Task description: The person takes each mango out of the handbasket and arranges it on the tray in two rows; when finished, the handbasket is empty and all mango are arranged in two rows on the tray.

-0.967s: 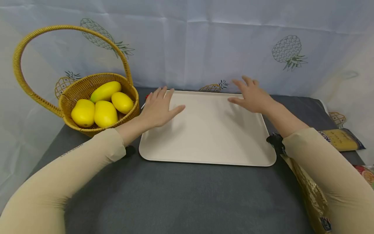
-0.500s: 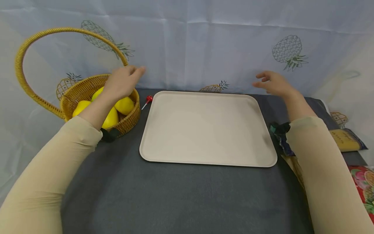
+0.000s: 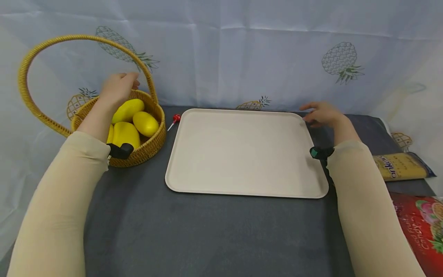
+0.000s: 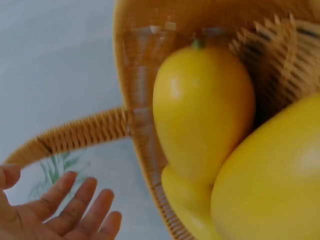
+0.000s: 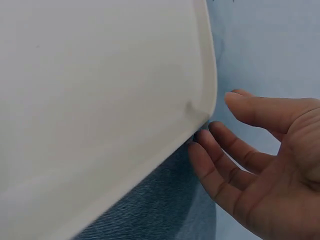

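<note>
Basket (image 3: 152, 147) of yellow fruit (image 3: 145, 124) stands upper left; left hand (image 3: 118, 88) hovers by its rim, fingers slightly spread; right hand (image 3: 322, 114), fingers loosely bent, at upper-right corner of central tray (image 3: 242, 154), contact unclear.

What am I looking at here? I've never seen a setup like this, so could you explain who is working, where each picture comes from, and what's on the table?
There's no machine arm here, just a person's left hand and right hand. The wide picture looks down from the person's head; the two close-ups look out from each wrist.

On the grey table stands a basket of yellow fruits. Right of it are a red lollipop, a pale tray, a yellow packet and a red candy bag.

Neither hand appears to hold anything. The left is open near the basket's far rim; the right is at the tray's far right corner, though I can't tell whether it touches.
</note>
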### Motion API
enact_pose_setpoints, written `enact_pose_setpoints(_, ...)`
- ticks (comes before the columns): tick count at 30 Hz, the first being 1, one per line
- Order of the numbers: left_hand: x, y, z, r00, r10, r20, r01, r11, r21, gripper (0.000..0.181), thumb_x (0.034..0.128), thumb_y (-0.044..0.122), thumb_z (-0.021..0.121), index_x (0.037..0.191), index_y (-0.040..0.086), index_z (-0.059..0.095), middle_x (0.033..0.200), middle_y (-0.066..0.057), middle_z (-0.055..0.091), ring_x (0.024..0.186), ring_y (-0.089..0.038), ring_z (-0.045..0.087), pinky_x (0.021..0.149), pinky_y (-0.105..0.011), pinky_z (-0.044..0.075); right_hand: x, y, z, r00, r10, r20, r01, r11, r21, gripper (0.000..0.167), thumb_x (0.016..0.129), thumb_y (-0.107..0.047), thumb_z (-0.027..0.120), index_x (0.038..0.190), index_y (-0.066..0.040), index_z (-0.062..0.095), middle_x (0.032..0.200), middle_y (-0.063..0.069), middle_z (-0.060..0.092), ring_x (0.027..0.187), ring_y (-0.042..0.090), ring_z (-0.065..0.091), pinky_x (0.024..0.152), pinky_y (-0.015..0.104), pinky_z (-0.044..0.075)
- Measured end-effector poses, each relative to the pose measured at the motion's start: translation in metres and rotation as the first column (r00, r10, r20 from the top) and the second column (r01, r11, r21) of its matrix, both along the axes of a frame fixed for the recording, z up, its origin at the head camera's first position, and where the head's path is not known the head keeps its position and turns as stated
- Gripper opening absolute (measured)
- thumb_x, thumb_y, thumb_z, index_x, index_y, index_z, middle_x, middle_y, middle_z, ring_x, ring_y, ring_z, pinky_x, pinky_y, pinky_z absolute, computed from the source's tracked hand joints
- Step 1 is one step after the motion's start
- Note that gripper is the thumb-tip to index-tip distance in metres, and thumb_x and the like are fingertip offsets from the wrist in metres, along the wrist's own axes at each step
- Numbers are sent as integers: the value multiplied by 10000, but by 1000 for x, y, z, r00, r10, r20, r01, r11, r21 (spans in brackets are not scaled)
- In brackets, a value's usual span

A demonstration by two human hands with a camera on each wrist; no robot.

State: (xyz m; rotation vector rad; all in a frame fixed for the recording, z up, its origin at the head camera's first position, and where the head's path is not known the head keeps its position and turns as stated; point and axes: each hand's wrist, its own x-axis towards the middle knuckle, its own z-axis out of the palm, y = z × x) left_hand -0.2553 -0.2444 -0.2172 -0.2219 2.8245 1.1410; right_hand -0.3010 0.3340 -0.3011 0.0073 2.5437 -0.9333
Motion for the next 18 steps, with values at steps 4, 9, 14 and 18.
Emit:
enact_pose_setpoints(4,-5,-10,6,999,21,25,-22,999,30,748,1011,599,182,1529,89,356,1584,-149,351,1411,-377,358,1207,-517,293,2,0,-5,1000,-7,18,7,1000,-9,622,1009,-114,516,1566,-67,243,1526,315,318,1337,433,416,920,370,567)
enact_pose_setpoints(9,-12,-21,8,997,65,52,-66,997,27,739,1008,602,204,1542,108,335,1427,-8,498,1351,-330,407,1201,-485,321,4,1,-9,1000,-20,7,20,1000,-8,619,1002,-81,532,1559,-63,262,1498,309,329,1284,415,459,931,374,552)
enact_pose_setpoints(14,-19,-30,0,994,68,85,-71,997,35,712,1020,559,180,1582,122,210,1627,-112,294,1465,-337,301,1209,-487,302,5,-1,-14,999,-32,20,33,999,-41,593,1006,-65,511,1552,-58,280,1508,302,306,1332,440,414,1087,541,451)
enact_pose_setpoints(18,-23,-39,-8,993,41,113,-49,996,76,718,1018,565,189,1593,137,152,1667,-100,183,1514,-329,235,1246,-482,253,5,-2,-16,999,-32,19,33,998,-47,572,1008,-70,504,1543,-64,304,1427,266,362,1300,416,432,1078,541,461)
